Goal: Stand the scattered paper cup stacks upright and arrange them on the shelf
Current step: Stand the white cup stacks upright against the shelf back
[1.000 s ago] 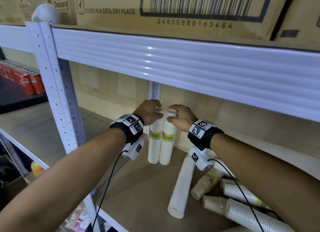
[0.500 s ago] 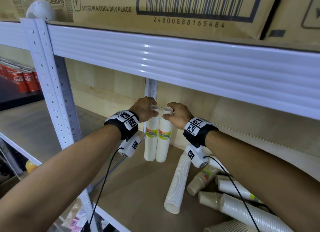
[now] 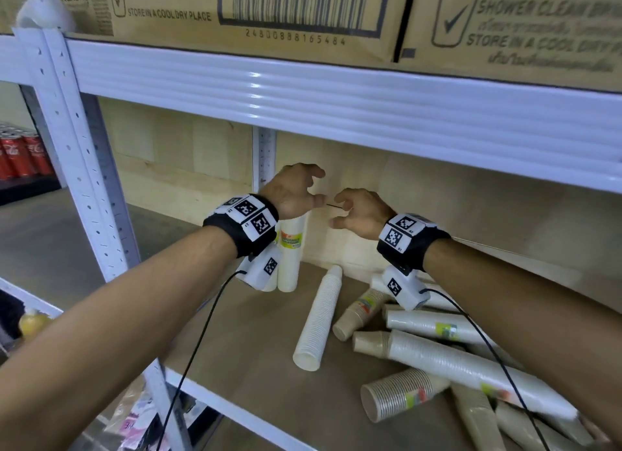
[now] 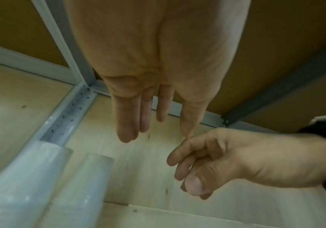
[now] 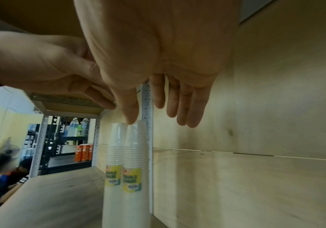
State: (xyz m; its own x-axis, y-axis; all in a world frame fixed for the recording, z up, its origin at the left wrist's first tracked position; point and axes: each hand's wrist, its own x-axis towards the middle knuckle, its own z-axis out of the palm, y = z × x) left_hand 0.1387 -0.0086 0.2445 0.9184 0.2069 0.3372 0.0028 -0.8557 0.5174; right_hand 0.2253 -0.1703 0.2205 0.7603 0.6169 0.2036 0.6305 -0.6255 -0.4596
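Observation:
Two white paper cup stacks (image 3: 290, 252) with yellow labels stand upright side by side against the shelf's rear post (image 3: 266, 154); in the head view my left wrist partly hides them. The right wrist view shows both upright stacks (image 5: 134, 169) whole. My left hand (image 3: 311, 188) hovers just above their tops with its fingers (image 4: 128, 123) straight and empty. My right hand (image 3: 348, 211) hangs to the right of them, fingers loosely curled, holding nothing. Several white and brown stacks lie on the shelf board, among them a long white stack (image 3: 319, 316) and a brown stack (image 3: 399, 395).
The lying stacks crowd the right half of the wooden shelf board (image 3: 235, 343). The white upper shelf beam (image 3: 336, 107) runs low overhead, with cardboard boxes (image 3: 269, 10) on top. A white front post (image 3: 77, 154) stands at the left, with red cans (image 3: 20, 154) beyond it.
Both hands have let go of the tops of the two upright stacks and lifted off them; the right hand has drifted right. The stacks stay standing.

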